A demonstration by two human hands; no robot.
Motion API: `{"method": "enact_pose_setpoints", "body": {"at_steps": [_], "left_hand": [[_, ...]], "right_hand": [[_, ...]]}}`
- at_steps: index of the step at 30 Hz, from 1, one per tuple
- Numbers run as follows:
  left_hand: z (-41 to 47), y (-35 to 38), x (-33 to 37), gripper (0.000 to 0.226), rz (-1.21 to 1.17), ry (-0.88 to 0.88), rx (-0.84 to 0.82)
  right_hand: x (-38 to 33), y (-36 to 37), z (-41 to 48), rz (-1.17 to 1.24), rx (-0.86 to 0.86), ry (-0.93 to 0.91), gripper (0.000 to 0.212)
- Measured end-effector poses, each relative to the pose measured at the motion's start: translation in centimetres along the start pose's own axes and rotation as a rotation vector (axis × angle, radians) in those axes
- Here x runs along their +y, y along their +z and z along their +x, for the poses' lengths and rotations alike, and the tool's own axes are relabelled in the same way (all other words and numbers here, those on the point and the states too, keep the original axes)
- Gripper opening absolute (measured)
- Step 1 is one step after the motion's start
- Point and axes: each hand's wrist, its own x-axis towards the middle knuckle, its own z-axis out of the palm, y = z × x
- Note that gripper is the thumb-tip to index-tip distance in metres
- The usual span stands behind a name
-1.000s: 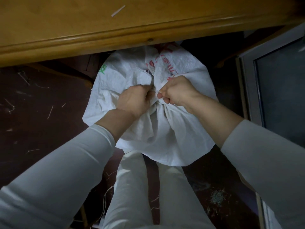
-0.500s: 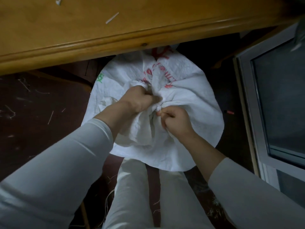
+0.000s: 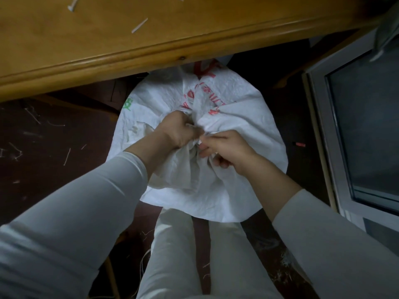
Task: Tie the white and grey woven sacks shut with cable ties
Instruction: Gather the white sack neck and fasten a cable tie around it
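Below the table edge, on the dark floor, the white sack stands just before the person's legs. The left hand is closed around the gathered mouth of the sack, at its middle. The right hand, just beside it, pinches the same bunch with curled fingers; whether a tie is between them I cannot tell. A short white strip lies on the table.
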Motion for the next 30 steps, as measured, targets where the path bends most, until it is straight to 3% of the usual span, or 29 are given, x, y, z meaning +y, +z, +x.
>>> {"method": "enact_pose_setpoints", "body": {"at_steps": [8,16,19,21,24,28,30], "left_hand": [[-0.2,-1.3,-0.5,0.032,-0.035,0.033,-0.136],[0.3,-0.7,-0.2,0.047,-0.145,-0.112,-0.145],[0.4,-0.2,0.0,0.024,-0.171,-0.061,-0.098],[0.5,-0.1,-0.1,0.028,-0.124,-0.023,-0.043],[0.4,-0.2,-0.4,0.022,-0.053,0.012,-0.013],[0.3,-1.1,-0.9,0.048,0.036,-0.024,-0.059],[0.5,-1.4,-1.1,0.048,0.082,-0.041,-0.046]], "right_hand": [[-1.2,-0.6,0.8,0.334,-0.168,0.239,0.016],[-0.2,0.4,0.1,-0.015,-0.027,0.022,0.023],[0.2,0.9,0.0,0.137,-0.043,0.089,0.026],[0.1,1.2,0.3,0.274,-0.060,0.155,0.029],[-0.2,1.7,0.8,0.217,0.004,0.145,0.025],[-0.1,1.8,0.4,0.214,0.010,0.079,0.015],[0.3,1.6,0.2,0.310,-0.006,0.048,0.015]]}}
